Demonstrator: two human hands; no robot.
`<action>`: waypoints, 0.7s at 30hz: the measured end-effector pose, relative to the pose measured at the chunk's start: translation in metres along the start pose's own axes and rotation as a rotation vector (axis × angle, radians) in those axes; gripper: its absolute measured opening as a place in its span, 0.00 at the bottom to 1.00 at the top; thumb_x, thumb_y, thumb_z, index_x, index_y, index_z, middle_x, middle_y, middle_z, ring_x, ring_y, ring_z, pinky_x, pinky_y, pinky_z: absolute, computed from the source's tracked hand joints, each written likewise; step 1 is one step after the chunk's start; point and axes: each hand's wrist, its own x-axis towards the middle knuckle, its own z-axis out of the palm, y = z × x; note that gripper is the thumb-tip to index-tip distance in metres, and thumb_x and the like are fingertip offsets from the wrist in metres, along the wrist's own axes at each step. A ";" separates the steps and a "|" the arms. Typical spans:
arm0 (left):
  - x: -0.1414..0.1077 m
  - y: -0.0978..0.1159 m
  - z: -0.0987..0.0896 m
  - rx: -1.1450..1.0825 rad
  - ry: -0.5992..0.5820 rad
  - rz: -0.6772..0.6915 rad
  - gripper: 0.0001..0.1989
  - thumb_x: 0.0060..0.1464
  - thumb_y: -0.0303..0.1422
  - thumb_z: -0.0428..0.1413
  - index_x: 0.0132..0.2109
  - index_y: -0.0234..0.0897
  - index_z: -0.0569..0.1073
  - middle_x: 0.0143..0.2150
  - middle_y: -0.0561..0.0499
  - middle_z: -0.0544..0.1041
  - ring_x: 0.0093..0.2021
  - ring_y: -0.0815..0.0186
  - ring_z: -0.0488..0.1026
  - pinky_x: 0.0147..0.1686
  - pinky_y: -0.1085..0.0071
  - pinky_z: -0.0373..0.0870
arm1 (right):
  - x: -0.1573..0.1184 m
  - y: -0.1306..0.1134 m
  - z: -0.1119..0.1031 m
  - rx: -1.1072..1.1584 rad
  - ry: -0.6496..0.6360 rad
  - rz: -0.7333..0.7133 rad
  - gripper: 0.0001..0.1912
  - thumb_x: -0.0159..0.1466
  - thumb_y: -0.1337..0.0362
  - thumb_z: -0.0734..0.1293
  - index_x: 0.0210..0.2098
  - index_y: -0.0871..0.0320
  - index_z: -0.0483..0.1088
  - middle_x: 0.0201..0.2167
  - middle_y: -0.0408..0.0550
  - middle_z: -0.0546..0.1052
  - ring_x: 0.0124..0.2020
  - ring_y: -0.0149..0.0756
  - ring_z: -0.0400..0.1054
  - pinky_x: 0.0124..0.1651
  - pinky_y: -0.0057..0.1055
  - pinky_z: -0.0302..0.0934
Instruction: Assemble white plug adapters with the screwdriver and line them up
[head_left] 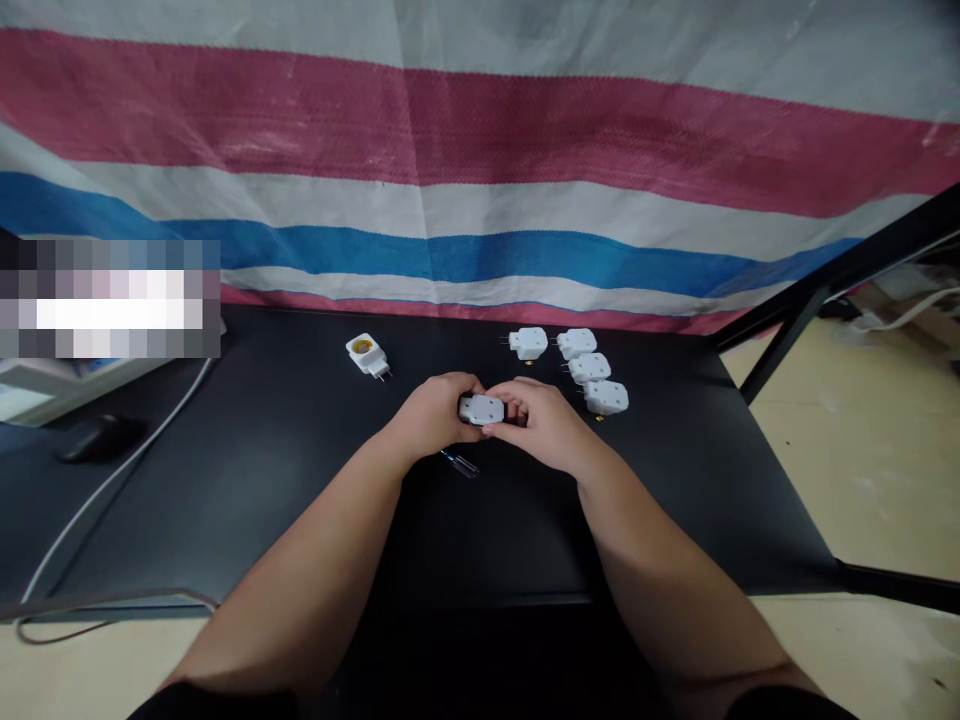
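Spreading across the whole back of the view, a striped woven tarpaulin (pixel 480 190) is hanging in red, white and blue bands and meeting the far edge of a black desk (pixel 292 500). A black metal frame (pixel 825 290) is rising past the desk's right side, with a beige floor (pixel 885 470) showing beyond it and below the near edge. Wide stretches of black desktop are lying on both sides of the forearms, with more room to the left than to the right.

Toward the left, a computer mouse (pixel 97 438) is sitting near a white cable (pixel 127 480) that is curving off over the desk's near edge. Both hands are working at the middle of the desk: the left hand (pixel 433 413) and right hand (pixel 544 425) are closing around a white plug adapter (pixel 481 409), gripping it from either side. Just below the left hand, a small screwdriver (pixel 459 463) is lying on the desktop. Four matching adapters (pixel 576 343) are standing in a loose group to the right, and a fifth, a yellow-ringed adapter (pixel 367 353), is resting apart on the left.
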 end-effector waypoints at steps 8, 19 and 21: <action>0.000 -0.001 0.002 0.045 0.048 0.005 0.17 0.46 0.31 0.74 0.40 0.39 0.76 0.40 0.51 0.79 0.38 0.60 0.75 0.38 0.65 0.65 | 0.002 0.008 0.002 0.185 0.047 0.009 0.18 0.64 0.67 0.78 0.54 0.52 0.77 0.49 0.49 0.81 0.42 0.40 0.77 0.47 0.43 0.75; 0.003 -0.019 -0.007 -0.171 0.249 -0.153 0.20 0.46 0.35 0.75 0.45 0.38 0.79 0.40 0.49 0.82 0.37 0.61 0.76 0.39 0.64 0.70 | -0.003 -0.001 -0.013 0.046 -0.226 0.019 0.19 0.61 0.67 0.80 0.50 0.52 0.78 0.42 0.44 0.77 0.37 0.35 0.71 0.40 0.35 0.68; 0.004 -0.022 -0.008 -0.299 0.250 -0.193 0.24 0.44 0.38 0.76 0.45 0.38 0.78 0.38 0.50 0.82 0.35 0.63 0.76 0.38 0.65 0.70 | -0.004 -0.002 -0.011 -0.038 -0.224 0.026 0.19 0.61 0.68 0.79 0.51 0.52 0.77 0.46 0.46 0.77 0.42 0.38 0.73 0.46 0.37 0.70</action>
